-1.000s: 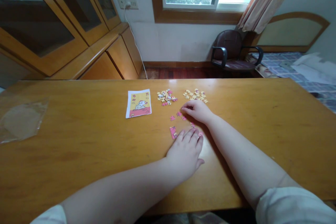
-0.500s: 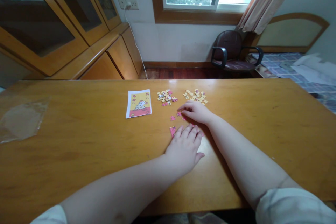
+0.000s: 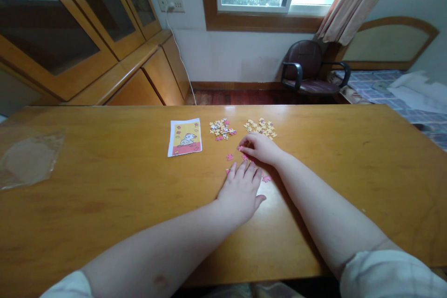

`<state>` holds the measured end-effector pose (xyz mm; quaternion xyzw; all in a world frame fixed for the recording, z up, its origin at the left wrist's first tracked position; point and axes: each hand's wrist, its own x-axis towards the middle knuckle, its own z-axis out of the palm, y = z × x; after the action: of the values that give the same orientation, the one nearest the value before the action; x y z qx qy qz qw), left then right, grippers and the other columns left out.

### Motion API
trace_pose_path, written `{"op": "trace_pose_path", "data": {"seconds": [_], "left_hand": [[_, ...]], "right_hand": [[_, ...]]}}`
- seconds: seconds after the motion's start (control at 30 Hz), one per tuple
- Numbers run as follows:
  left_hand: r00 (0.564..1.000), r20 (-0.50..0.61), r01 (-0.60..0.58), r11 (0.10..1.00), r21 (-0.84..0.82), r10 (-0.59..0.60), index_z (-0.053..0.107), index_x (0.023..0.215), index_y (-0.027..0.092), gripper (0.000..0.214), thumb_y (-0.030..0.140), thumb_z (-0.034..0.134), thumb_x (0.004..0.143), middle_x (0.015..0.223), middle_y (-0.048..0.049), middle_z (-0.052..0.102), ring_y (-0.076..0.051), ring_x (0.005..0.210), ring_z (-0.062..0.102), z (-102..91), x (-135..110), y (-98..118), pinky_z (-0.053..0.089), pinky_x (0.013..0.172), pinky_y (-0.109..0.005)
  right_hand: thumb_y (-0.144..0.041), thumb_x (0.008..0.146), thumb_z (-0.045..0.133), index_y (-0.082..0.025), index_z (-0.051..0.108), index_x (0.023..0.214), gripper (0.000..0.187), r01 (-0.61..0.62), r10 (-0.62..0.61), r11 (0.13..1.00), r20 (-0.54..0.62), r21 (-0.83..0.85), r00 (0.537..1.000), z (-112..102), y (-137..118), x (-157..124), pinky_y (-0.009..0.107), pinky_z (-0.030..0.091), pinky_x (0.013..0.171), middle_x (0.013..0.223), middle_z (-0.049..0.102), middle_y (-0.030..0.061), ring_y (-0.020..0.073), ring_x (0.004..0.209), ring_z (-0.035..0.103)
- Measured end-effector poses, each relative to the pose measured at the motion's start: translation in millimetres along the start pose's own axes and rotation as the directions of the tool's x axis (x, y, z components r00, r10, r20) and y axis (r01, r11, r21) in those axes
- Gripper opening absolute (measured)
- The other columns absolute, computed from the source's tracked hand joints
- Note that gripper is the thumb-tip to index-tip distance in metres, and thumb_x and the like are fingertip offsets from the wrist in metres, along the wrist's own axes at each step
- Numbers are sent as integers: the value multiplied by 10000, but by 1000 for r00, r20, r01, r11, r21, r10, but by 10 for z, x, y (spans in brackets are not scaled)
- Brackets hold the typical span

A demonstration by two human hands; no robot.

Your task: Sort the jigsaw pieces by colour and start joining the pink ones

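Note:
My right hand [image 3: 260, 148] pinches a small pink jigsaw puzzle piece [image 3: 240, 148] between thumb and fingertips, just above the wooden table. My left hand [image 3: 240, 191] lies flat, fingers spread, over pink pieces that it partly hides. A joined pink piece [image 3: 267, 179] shows to the right of its fingers. One loose pink piece [image 3: 229, 157] lies beyond the left fingertips. Farther back sit a mixed heap of pieces [image 3: 220, 129] and a heap of yellow pieces [image 3: 261, 127], the latter right behind my right hand.
A picture card [image 3: 187, 139] with a white animal on yellow and pink lies left of the heaps. A clear plastic bag [image 3: 30, 160] rests at the table's left. Beyond the table [image 3: 349, 163] stand a cabinet [image 3: 132, 74] and an armchair [image 3: 307, 65].
My right fingers have closed on a pink piece and lifted it slightly. My left hand has slid a little left and away from me, uncovering a pink piece on its right.

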<state>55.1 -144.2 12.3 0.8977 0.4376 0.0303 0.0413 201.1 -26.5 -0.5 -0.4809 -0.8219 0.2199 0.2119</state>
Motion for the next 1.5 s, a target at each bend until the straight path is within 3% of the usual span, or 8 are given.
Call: {"op": "trace_pose_path", "data": {"seconds": [0.23, 0.43, 0.6, 0.73, 0.97, 1.07, 1.27, 1.5], "left_hand": [[1000, -12, -5, 1000, 0, 5, 429, 1370, 154, 633, 533, 469, 864, 1427, -142, 430, -315, 1348, 296, 19, 2, -16, 242, 1098, -531], [998, -24, 52, 999, -6, -52, 417, 1365, 117, 655, 545, 449, 869, 1429, -173, 414, -323, 1346, 302, 5, 12, -30, 233, 1097, -521], [992, -28, -122, 990, -67, 120, 489, 1288, 130, 517, 466, 435, 899, 1296, -139, 541, -269, 1177, 477, -128, -45, 51, 331, 1037, -423], [963, -3, -269, 960, -73, 269, 514, 1238, 123, 506, 478, 479, 878, 1358, -149, 489, -276, 1248, 428, -129, -117, 128, 319, 1040, -406], [970, 6, -242, 970, -32, 242, 407, 1349, 141, 620, 533, 460, 872, 1423, -158, 420, -301, 1321, 348, -66, -139, 140, 243, 1084, -451], [974, 25, -224, 974, -30, 225, 393, 1360, 146, 640, 550, 453, 868, 1427, -163, 412, -303, 1325, 343, -81, -133, 135, 241, 1084, -457], [978, 46, -203, 979, -23, 204, 408, 1346, 144, 626, 542, 466, 865, 1419, -171, 419, -297, 1313, 358, -81, -128, 143, 279, 1055, -443], [977, 39, -207, 978, -32, 208, 424, 1327, 144, 605, 535, 465, 867, 1409, -168, 430, -291, 1271, 405, -67, -124, 126, 287, 1050, -439]], "right_hand": [[-210, 745, 629, -174, 625, 758, 38, -142, 140, 977, 21, 162, 990, -2, -17, -5, 211, 392, 597, 690, 620, -17, 94, 612, 521], [-247, 733, 621, -157, 656, 821, 130, -190, 199, 920, 8, 343, 980, -2, 22, -2, 212, 405, 569, 696, 646, -9, 87, 581, 514], [-280, 695, 676, -146, 679, 826, 188, -250, 206, 834, 142, 492, 968, -50, 82, 10, 239, 460, 627, 732, 682, 21, 108, 640, 581], [-278, 604, 754, -138, 679, 806, 256, -324, 180, 741, 290, 589, 940, -130, 106, 4, 264, 488, 676, 753, 700, 33, 133, 699, 629], [-298, 604, 767, -142, 695, 753, 227, -336, 161, 747, 333, 574, 929, -213, 135, -15, 288, 503, 752, 783, 721, 41, 138, 732, 646], [-298, 608, 771, -143, 702, 795, 252, -364, 116, 740, 425, 566, 898, -230, 159, -33, 278, 506, 748, 781, 721, 34, 135, 733, 651], [-287, 588, 792, -130, 683, 866, 337, -457, 20, 681, 610, 572, 792, -298, 216, -85, 272, 504, 743, 757, 713, 31, 139, 741, 663], [-229, 567, 791, -138, 635, 803, 297, -484, -18, 694, 685, 533, 728, -327, 179, -103, 234, 482, 677, 698, 687, -10, 113, 682, 647]]}}
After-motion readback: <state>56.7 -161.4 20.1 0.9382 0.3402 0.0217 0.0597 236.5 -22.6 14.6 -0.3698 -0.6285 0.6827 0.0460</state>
